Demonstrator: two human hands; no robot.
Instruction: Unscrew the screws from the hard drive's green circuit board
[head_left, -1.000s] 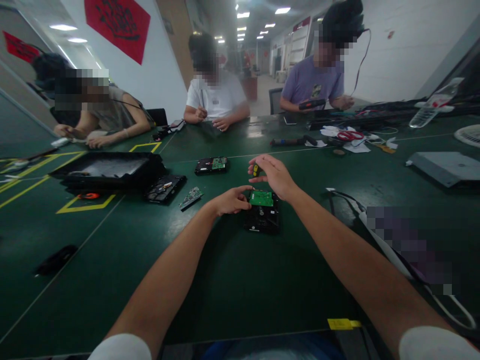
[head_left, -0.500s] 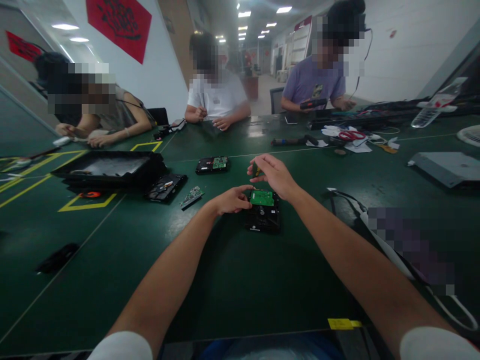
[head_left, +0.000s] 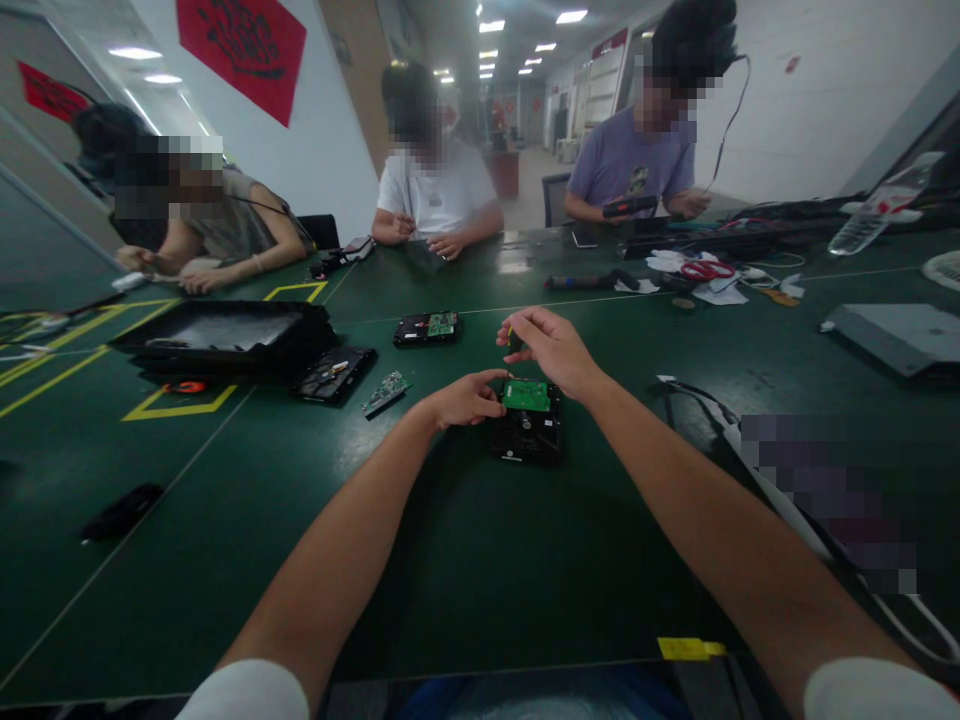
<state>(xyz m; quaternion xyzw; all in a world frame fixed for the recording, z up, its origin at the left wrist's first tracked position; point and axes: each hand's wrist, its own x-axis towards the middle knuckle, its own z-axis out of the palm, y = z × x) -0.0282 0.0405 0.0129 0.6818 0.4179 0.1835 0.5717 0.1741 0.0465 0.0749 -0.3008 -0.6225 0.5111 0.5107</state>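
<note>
A black hard drive [head_left: 538, 440] lies flat in front of me, with a green circuit board [head_left: 527, 396] on its far half. My left hand [head_left: 466, 400] grips the drive's left edge, index finger stretched along the far corner and thumb by the board. Above that far corner, my right hand [head_left: 553, 346] is closed around a small screwdriver [head_left: 514, 342] with a dark and yellow handle. Its shaft points down at the drive; the tip is too small to make out. A loose circuit board [head_left: 386, 393] rests left of my left hand.
Another hard drive [head_left: 426, 328] lies farther back, and one more [head_left: 334, 375] sits by a black tray [head_left: 225, 335]. At right are a grey metal box [head_left: 896, 335] and a white cable [head_left: 780, 500]. Three people sit across the green table [head_left: 480, 560].
Both hands stay at the same spot on the drive. The screwdriver handle shows slightly more between my right fingers. The whole view has shifted a little.
</note>
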